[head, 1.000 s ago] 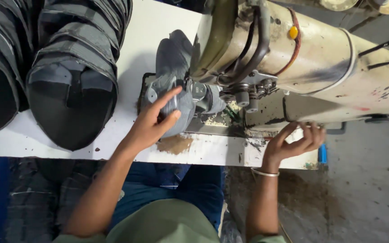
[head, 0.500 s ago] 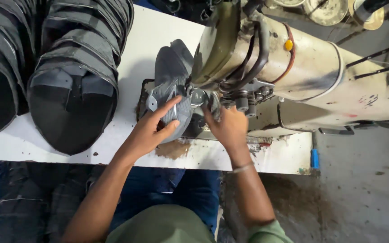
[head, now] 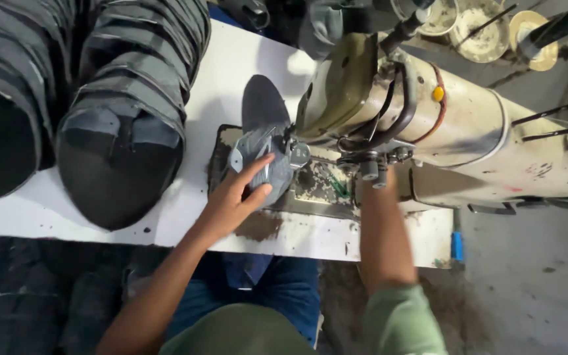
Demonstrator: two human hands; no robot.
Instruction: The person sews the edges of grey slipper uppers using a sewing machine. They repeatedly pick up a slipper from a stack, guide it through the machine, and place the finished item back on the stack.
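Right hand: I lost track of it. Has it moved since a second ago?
Yes. The right hand went from the table's front edge up behind the sewing machine, where it is now hidden; only the forearm shows.

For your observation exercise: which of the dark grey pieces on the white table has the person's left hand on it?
The small grey piece at the sewing machine, under the left hand; the two big stacks lie untouched.

The sewing machine (head: 442,138) fills the upper right of the frame, standing on the table (head: 225,85). Two stacks of shoe uppers (head: 119,131) lie at the upper left. A shoe piece (head: 264,141) sits mid-frame, just left of the machine head.
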